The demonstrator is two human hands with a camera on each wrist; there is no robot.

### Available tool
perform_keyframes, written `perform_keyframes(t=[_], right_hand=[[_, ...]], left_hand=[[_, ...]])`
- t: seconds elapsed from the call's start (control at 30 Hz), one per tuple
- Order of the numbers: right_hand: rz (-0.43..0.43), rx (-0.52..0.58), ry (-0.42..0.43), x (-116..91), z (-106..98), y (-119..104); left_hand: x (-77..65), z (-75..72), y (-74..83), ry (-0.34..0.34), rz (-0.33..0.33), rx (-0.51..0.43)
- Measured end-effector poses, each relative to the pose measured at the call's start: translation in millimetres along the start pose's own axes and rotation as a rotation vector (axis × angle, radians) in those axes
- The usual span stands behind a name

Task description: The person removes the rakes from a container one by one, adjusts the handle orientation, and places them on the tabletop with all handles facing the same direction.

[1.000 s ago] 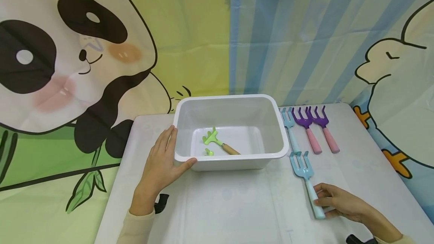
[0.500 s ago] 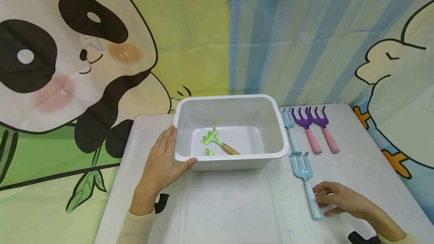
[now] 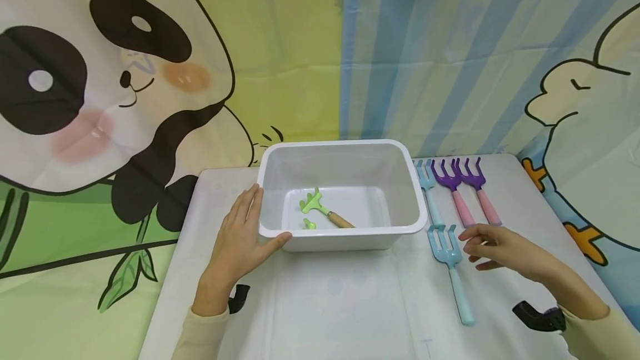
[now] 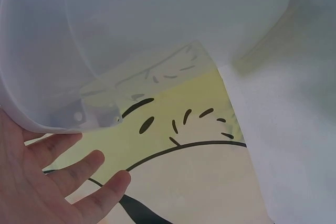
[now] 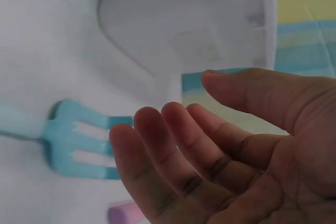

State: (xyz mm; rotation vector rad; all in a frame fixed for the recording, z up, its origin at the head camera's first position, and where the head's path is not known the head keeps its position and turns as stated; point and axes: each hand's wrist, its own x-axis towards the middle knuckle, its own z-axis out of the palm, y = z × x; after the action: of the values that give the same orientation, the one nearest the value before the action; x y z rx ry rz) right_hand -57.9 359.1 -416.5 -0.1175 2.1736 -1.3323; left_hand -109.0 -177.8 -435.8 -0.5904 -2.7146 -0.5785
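Under the thumb of the left grip (image 3: 236, 246) is the front rim of a white bin (image 3: 340, 244). The fingers of this grip are rather straight and a little spread along the bin's left wall; they touch it but do not close around it, I think in order to keep the bin steady.

Just to the left of the right grip (image 3: 505, 250) lies the nearer light blue fork (image 3: 454, 274), flat on the table (image 3: 350, 304). This right grip is half curled, the thumb stands apart from the fingers, and it has hold of nothing. The fork's handle points to the person, which probably makes it convenient to take.

Beyond the right grip lie another light blue fork (image 3: 429, 193), close by the bin, and two purple forks with pink handles (image 3: 462, 210). They stand in a row with the tines away from the person, perhaps for good order.

Between the two grips, inside the bin, rest a green rake (image 3: 320, 208) with a wooden handle and a small green piece (image 3: 309, 224), whose remaining part, if any, the front wall hides.
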Motion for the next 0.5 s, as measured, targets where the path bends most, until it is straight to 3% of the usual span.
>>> perform_keyframes(t=[0.17,0.5], right_hand=[[-0.087,-0.053,0.016,7,-8,-29],[-0.173,-0.229,0.094,23,-17,-99]], left_hand=[[1.0,-0.2,-0.2,-0.001,0.003,-0.004],[0.5,-0.1,-0.6,-0.008,-0.009,-0.006]])
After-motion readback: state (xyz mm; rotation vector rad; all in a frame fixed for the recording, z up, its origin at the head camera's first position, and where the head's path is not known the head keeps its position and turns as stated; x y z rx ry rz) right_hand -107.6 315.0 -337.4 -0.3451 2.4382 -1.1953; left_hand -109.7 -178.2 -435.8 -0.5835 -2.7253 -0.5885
